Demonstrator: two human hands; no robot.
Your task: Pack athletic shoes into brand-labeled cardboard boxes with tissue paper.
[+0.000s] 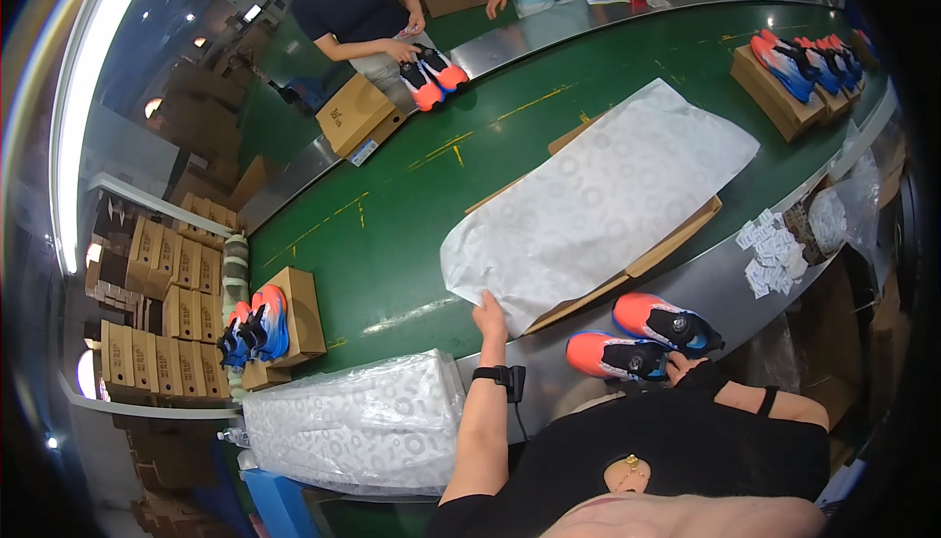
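Note:
My left hand (490, 315) pinches the near left corner of a large white sheet of wrapping paper (598, 210) with a grey ring pattern. Beneath that sheet, brown cardboard edges of an open shoebox (676, 236) stick out. At the bench's near edge, my right hand (683, 368) closes on the heel end of an orange, black and blue sports shoe (610, 355); part of the grip is hidden. Its mate, a matching shoe (662, 321), lies right beside it, toes pointing left.
A wrapped stack of printed paper (353, 425) lies left of me. Small white packets (771, 254) are heaped at right. Shoes on boxes (781, 66) stand on the green belt (392, 269). Across it, a person handles shoes beside a shoebox (358, 115); another person stands nearby.

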